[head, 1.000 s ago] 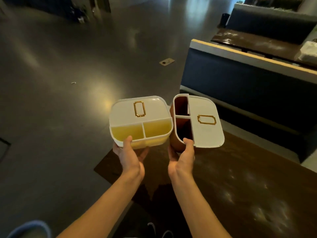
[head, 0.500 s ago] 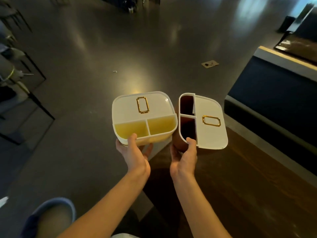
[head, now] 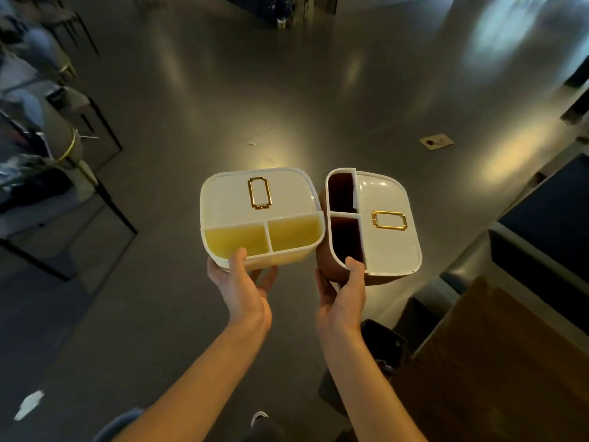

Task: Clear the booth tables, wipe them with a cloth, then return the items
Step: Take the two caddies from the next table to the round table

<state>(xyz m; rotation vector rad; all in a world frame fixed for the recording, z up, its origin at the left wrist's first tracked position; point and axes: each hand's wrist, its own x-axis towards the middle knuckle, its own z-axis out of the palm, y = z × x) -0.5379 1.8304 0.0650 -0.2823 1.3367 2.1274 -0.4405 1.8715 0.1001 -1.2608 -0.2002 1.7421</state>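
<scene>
At the far left, dark-legged chairs [head: 47,145] stand on the glossy grey floor [head: 287,90]. The left hand [head: 243,293] holds a yellow-bodied box [head: 259,218] in mid-air over the floor, its grip closed on the near edge: thumb on the rim, fingers curled underneath. The box has a white lid with a gold frame, and two open yellow compartments face the person. Just beside it, edges nearly touching, the right hand [head: 342,301] grips a brown-bodied box [head: 373,223] the same way, thumb on its near rim; its two dark compartments lie along its left side. At lower right is a corner of the wooden table [head: 510,362], with a dark booth seat [head: 548,237] behind it.
</scene>
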